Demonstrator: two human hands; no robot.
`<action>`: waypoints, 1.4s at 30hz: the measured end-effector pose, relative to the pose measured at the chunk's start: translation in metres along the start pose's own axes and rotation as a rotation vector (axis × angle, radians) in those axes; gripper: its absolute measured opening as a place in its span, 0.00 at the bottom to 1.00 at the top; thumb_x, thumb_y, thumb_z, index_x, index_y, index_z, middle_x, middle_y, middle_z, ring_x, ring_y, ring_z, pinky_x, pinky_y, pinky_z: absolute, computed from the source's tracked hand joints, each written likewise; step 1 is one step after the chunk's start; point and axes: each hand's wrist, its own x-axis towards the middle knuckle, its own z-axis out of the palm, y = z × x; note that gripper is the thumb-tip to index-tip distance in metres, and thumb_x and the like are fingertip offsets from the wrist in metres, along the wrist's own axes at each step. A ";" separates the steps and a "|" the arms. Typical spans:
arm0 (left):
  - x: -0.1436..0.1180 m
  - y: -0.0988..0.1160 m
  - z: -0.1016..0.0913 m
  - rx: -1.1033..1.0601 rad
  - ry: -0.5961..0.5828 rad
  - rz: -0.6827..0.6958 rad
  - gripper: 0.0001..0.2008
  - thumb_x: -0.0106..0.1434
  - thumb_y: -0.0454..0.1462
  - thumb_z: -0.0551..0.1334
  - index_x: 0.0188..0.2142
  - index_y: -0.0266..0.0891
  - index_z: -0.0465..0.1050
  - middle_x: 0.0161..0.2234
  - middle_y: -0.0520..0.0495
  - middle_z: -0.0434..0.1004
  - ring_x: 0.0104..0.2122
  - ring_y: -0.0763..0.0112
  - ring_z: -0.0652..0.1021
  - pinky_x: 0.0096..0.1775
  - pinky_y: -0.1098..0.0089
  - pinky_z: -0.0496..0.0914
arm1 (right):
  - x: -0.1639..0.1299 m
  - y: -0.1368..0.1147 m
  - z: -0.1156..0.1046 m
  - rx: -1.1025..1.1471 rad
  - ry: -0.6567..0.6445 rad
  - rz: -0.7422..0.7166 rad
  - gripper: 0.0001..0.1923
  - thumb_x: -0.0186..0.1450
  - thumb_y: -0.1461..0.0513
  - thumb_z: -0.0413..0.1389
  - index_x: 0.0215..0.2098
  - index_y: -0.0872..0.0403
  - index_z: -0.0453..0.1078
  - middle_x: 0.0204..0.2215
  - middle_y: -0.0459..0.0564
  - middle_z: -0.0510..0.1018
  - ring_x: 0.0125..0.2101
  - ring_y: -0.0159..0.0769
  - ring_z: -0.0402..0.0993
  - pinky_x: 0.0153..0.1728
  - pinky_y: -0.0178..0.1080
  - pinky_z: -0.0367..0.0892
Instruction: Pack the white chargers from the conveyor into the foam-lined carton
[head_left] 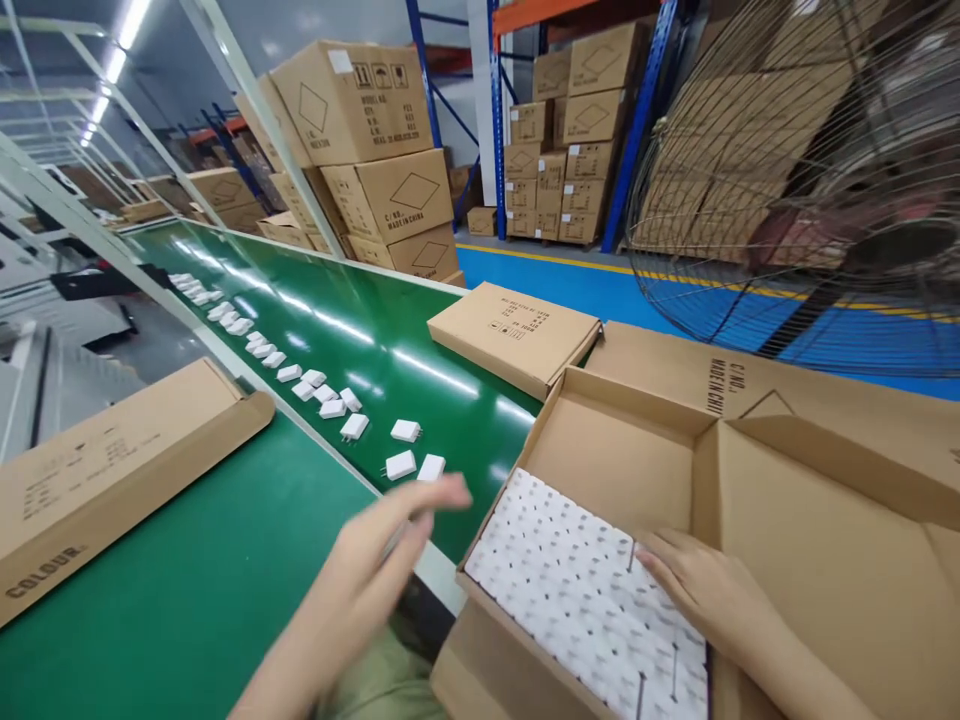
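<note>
A shallow open cardboard box point(637, 440) stands at the lower right, partly filled with tight rows of white plug chargers point(555, 560). My right hand point(701, 590) rests at the right edge of these rows, fingers stretched over them; its fingertips are partly hidden. My left hand point(382, 550), blurred by motion, is over the near edge of the green conveyor belt point(480, 430), thumb and forefinger apart, with nothing visible between them. Just beyond it lie loose white plug chargers, the nearest a white charger point(431, 467) close to the fingers.
More white chargers point(259, 345) trail along the belt to the far left. A closed flat carton point(517, 335) lies across the belt. Another carton point(112, 470) sits on the green side table point(187, 590). A large wire-cage fan point(810, 190) stands at right; stacked cartons point(390, 190) line the belt.
</note>
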 end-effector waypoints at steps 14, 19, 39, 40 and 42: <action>0.087 -0.155 -0.031 0.869 -0.113 -0.298 0.14 0.62 0.39 0.51 0.47 0.38 0.59 0.44 0.42 0.69 0.42 0.65 0.73 0.38 0.70 0.66 | 0.125 -0.213 0.010 -0.156 0.072 0.033 0.16 0.66 0.55 0.41 0.41 0.56 0.65 0.31 0.55 0.76 0.33 0.45 0.74 0.27 0.40 0.63; 0.104 -0.175 -0.067 0.911 0.133 -0.497 0.17 0.62 0.38 0.47 0.49 0.33 0.59 0.46 0.36 0.67 0.45 0.60 0.72 0.39 0.67 0.66 | 0.166 -0.250 0.053 -0.193 -0.018 0.011 0.20 0.56 0.61 0.57 0.46 0.61 0.64 0.28 0.59 0.77 0.31 0.48 0.75 0.26 0.39 0.63; 0.116 -0.164 -0.055 0.830 -0.195 -0.433 0.17 0.55 0.33 0.56 0.45 0.36 0.64 0.44 0.38 0.69 0.43 0.57 0.73 0.40 0.64 0.67 | 0.231 -0.224 0.039 -0.096 -0.029 -0.407 0.34 0.57 0.70 0.55 0.59 0.53 0.49 0.41 0.52 0.70 0.40 0.37 0.67 0.39 0.36 0.62; 0.119 -0.156 -0.051 0.838 -0.211 -0.421 0.17 0.54 0.31 0.57 0.45 0.35 0.64 0.44 0.37 0.69 0.44 0.56 0.73 0.41 0.63 0.67 | 0.230 -0.223 0.034 -0.100 -0.032 -0.386 0.32 0.55 0.71 0.55 0.57 0.56 0.52 0.40 0.53 0.71 0.39 0.38 0.67 0.38 0.36 0.63; 0.125 -0.142 -0.038 0.847 -0.234 -0.407 0.17 0.53 0.29 0.56 0.44 0.33 0.66 0.44 0.34 0.68 0.46 0.54 0.72 0.43 0.61 0.66 | 0.227 -0.223 0.027 -0.119 -0.037 -0.348 0.24 0.54 0.73 0.53 0.49 0.60 0.61 0.36 0.55 0.73 0.38 0.41 0.68 0.35 0.38 0.63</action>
